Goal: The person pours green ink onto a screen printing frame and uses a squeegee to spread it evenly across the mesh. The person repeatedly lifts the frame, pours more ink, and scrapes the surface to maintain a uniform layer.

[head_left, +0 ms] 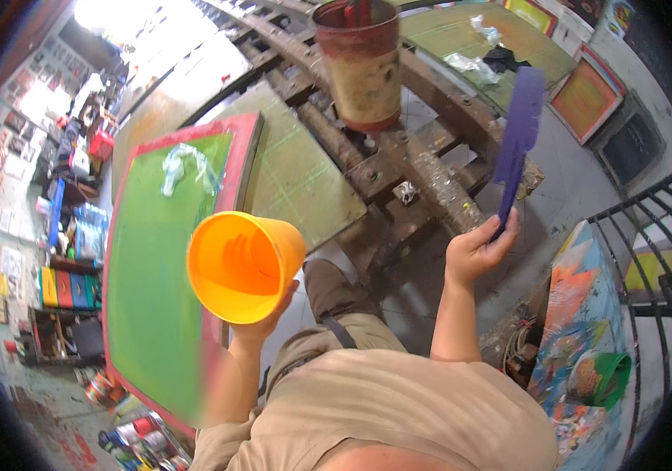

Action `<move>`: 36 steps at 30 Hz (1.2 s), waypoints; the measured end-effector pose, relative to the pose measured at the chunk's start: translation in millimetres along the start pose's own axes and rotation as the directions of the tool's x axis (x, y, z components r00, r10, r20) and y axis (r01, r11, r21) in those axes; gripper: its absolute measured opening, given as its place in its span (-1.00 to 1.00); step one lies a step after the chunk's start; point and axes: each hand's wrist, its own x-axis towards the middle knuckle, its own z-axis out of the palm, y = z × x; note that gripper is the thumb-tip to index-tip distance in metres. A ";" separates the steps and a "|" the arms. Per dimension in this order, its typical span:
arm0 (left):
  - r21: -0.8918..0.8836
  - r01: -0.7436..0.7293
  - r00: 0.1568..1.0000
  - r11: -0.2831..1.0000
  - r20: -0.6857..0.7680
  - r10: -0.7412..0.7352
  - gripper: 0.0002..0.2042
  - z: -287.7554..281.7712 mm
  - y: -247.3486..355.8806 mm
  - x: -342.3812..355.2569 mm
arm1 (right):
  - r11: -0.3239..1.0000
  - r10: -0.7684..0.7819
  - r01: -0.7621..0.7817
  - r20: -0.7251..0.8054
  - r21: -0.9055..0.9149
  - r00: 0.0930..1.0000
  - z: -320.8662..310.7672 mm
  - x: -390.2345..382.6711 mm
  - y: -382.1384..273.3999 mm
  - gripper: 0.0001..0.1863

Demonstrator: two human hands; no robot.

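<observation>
An orange plastic cup (243, 265) is held up at centre left, tilted so its open mouth faces the camera; the inside looks plain and bare, glossy orange, with finger shadows showing through the thin wall. The left hand (267, 314) grips it from below and behind, fingers wrapped around the base, the forearm rising from the lower edge beside a beige shirt (398, 408). To the right, a dark purple spatula (518, 141) with a long flat blade stands nearly upright, blade pointing to the far side. The right hand (477, 250) is closed around its lower end, thumb and fingers pinching the handle, wrist bent back, the forearm coming up from the near edge. Behind the cup on the left lies a green screen-printing frame (165, 259) with a red border and a crumpled clear plastic scrap on its far part. Far at the top centre a paint-stained bucket (359, 63) with a red rim sits on the rusty metal arms of a printing carousel (422, 169). At near right is a paint-splattered table (579, 314) bearing a green tub (599, 378)
</observation>
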 end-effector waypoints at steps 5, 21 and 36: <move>0.092 0.020 0.962 0.996 -0.272 0.005 -0.39 -17.2 -4.7 -26.3 | 0.995 0.076 -0.077 0.020 0.066 0.997 2.1 -1.7 3.7 -0.67; 0.553 -0.238 0.715 0.798 -0.456 0.530 -0.20 -24.7 24.4 21.9 | 0.757 -0.627 0.067 0.696 0.649 0.350 -96.8 146.6 -102.8 -0.63; 0.765 -0.274 0.821 0.583 -0.131 0.557 -0.36 45.4 50.1 -3.2 | 0.843 -0.512 0.198 0.859 0.500 0.008 -92.7 142.0 -97.8 -0.69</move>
